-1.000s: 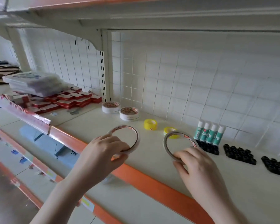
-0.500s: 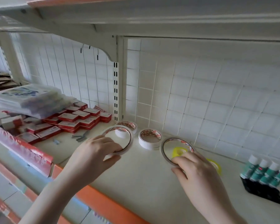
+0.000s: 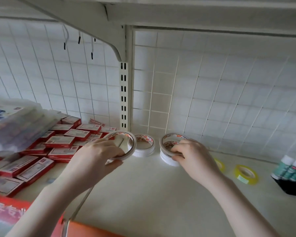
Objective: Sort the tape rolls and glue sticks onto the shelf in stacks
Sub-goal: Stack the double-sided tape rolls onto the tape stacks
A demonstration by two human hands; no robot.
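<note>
- Left hand (image 3: 94, 158) pinches a thin tape ring (image 3: 125, 144) (tilted, off the shelf (image 3: 143, 194)).
- Right hand (image 3: 193, 156) grip curls on a ring atop the right stack (image 3: 167, 158).

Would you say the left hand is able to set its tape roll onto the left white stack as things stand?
Probably yes: the left hand holds its tape roll just beside the left white stack, whose top shows bare.

- Your shelf (image 3: 143, 194): smooth, matt cream surface, painted metal by its look.
- White tape rolls (image 3: 143, 147): papery matt sides.
- Yellow tape (image 3: 245, 174): glossy plastic film.
- Red boxes (image 3: 60, 141): printed card.
</note>
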